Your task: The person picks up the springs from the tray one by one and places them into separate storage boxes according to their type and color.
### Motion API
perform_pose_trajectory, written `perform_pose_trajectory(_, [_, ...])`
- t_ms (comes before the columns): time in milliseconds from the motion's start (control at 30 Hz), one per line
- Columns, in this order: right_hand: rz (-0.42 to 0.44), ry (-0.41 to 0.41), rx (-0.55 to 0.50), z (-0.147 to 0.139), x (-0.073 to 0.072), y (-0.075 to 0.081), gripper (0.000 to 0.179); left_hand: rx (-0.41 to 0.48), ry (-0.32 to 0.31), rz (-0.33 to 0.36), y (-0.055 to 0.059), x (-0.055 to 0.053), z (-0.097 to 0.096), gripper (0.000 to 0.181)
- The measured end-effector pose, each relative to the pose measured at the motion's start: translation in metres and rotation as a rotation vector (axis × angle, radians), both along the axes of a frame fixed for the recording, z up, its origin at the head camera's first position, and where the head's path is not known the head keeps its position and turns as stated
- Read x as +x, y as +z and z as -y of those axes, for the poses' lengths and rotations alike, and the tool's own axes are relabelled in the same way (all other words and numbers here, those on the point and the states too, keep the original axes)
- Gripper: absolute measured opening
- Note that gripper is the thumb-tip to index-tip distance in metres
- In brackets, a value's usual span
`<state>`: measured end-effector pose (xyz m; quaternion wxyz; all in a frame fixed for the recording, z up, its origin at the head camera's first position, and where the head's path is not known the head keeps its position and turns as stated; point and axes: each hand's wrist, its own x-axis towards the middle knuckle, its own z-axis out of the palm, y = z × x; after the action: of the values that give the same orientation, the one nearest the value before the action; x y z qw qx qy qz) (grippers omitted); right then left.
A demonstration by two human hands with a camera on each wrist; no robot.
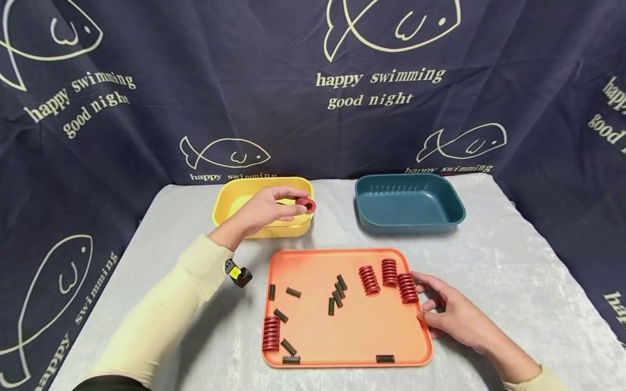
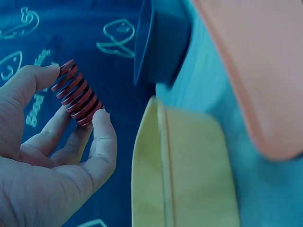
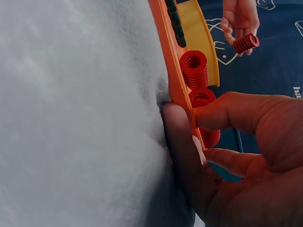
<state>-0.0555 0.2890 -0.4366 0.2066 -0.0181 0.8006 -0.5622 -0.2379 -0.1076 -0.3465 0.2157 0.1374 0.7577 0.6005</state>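
Observation:
My left hand (image 1: 266,210) pinches a thick red coil spring (image 2: 78,94) by its ends, between thumb and fingertips, above the right side of the yellow bin (image 1: 279,230). The orange tray (image 1: 303,271) lies nearer to me. At its right rim, my right hand (image 1: 452,309) grips the edge, with the fingers on both sides of the rim in the right wrist view. Close to those fingers stand red springs (image 1: 407,288) in the tray's upper right part. Another red spring (image 1: 271,333) lies at the left rim. Small dark springs (image 1: 337,298) are scattered over the tray.
A dark blue bin (image 1: 409,222) stands at the back right, beside the yellow one. Pale cloth (image 1: 508,255) covers the table. Navy curtains (image 1: 293,125) printed with fish close off the back and both sides.

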Motion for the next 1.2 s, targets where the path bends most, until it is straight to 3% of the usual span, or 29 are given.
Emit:
perform_pose_trajectory(167, [-0.022,0.005,-0.006,0.0,0.001,0.0,0.082,-0.07,0.042,-0.02,0.0,-0.016,0.015,0.052])
perform_pose_trajectory(600, [-0.013,-0.008,0.036,0.002,0.002,0.002,0.081,-0.128,0.13,0.095,-0.016,-0.048,0.043,0.05])
perform_pose_trajectory(833, [-0.003,-0.021,0.052,0.001,0.002,0.001,0.08,-0.252,0.144,0.128,-0.029,-0.058,0.052,0.046])
perform_pose_trajectory(1200, [0.002,-0.027,0.051,0.0,0.002,0.001,0.081,-0.457,0.085,0.028,-0.044,-0.063,0.059,0.037])
